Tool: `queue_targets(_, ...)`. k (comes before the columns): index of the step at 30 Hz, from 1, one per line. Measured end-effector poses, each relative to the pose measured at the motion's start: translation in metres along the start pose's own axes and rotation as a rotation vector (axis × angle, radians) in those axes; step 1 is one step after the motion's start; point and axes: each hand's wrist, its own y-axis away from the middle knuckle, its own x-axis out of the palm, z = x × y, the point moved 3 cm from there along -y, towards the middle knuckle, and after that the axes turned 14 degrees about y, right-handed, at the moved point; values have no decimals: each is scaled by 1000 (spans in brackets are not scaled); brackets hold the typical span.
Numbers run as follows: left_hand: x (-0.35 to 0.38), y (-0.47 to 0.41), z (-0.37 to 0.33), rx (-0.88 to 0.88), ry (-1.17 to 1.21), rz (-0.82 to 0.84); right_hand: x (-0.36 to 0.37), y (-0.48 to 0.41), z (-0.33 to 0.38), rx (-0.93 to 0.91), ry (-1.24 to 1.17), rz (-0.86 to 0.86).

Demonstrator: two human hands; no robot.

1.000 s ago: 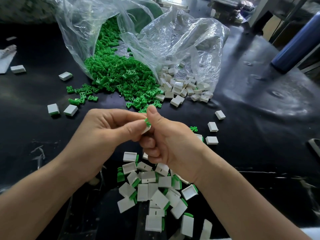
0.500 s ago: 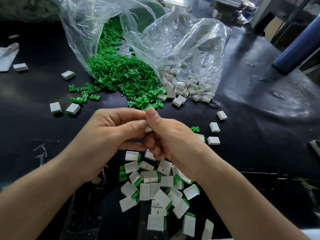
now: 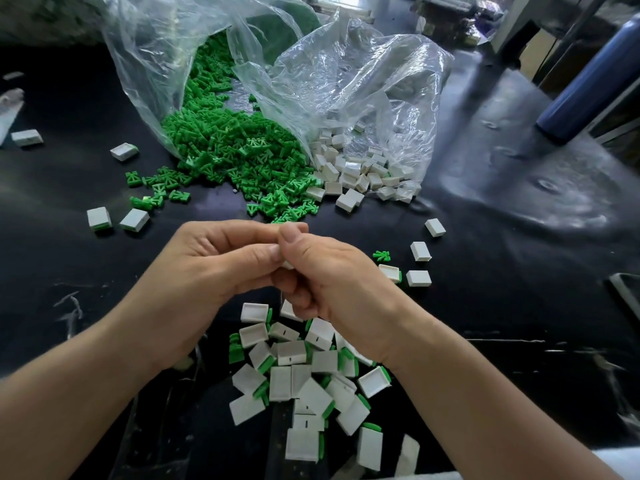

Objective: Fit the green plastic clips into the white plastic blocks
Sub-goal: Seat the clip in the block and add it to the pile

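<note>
My left hand [image 3: 207,268] and my right hand [image 3: 329,271] meet over the black table, fingertips pressed together on one small white block [image 3: 287,264], of which only a corner shows below the thumbs. No green clip shows between the fingers now. Beyond the hands, green clips [image 3: 235,150] spill from a clear plastic bag [image 3: 166,64]. White blocks [image 3: 356,168] spill from a second clear bag [image 3: 363,81] to the right. Below my hands lies a pile of white blocks with green clips fitted [image 3: 304,375].
Loose white blocks lie at the left [image 3: 133,220] and right [image 3: 419,277], with a stray green clip [image 3: 382,255] by my right hand. A dark blue cylinder [image 3: 588,81] stands at the far right. The black table [image 3: 519,237] carries everything.
The green clip that stuck out between my thumbs a second ago has gone out of sight between the fingers. My fingertips have closed tighter around the white block.
</note>
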Motion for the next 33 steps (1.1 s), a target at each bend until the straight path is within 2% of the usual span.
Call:
queue_targets(13, 3, 1, 2, 12, 81, -6, 0, -4, -3, -7, 151, -85)
queue_targets(18, 3, 3, 0, 45, 45, 14, 2, -3, 0, 8, 80, -71)
queue_targets(23, 3, 0, -3, 99, -38, 3, 2, 0, 4, 12, -141, 3)
queue_targets(33, 3, 2, -6, 130, -82, -7, 6, -1, 4, 44, -154, 52)
